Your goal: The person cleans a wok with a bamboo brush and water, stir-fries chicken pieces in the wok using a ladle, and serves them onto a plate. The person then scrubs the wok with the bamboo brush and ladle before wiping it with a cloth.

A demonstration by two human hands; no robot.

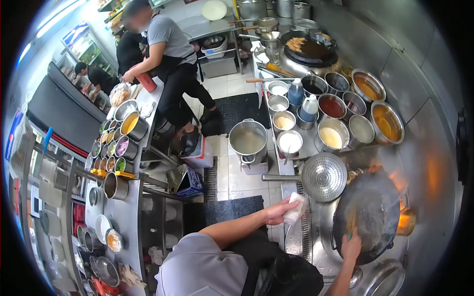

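Note:
My left hand [277, 212] is closed on a folded white cloth [295, 209], left of the wok and below the handle of a perforated strainer [324, 176]. Over the near left part of a large dark wok [377, 217], my right hand [351, 245] grips a tool with a greenish handle [350, 231]. The tool's far end is blurred by haze inside the wok. Orange flames [397, 180] rise at the wok's far right edge.
Sauce pots [332, 106] and squeeze bottles [296, 92] crowd the counter beyond the strainer. A large pot [248, 138] stands in the aisle. A co-worker [170, 54] is at the left counter, where ingredient containers [126, 148] are lined up. Another wok [316, 48] holds food at the back.

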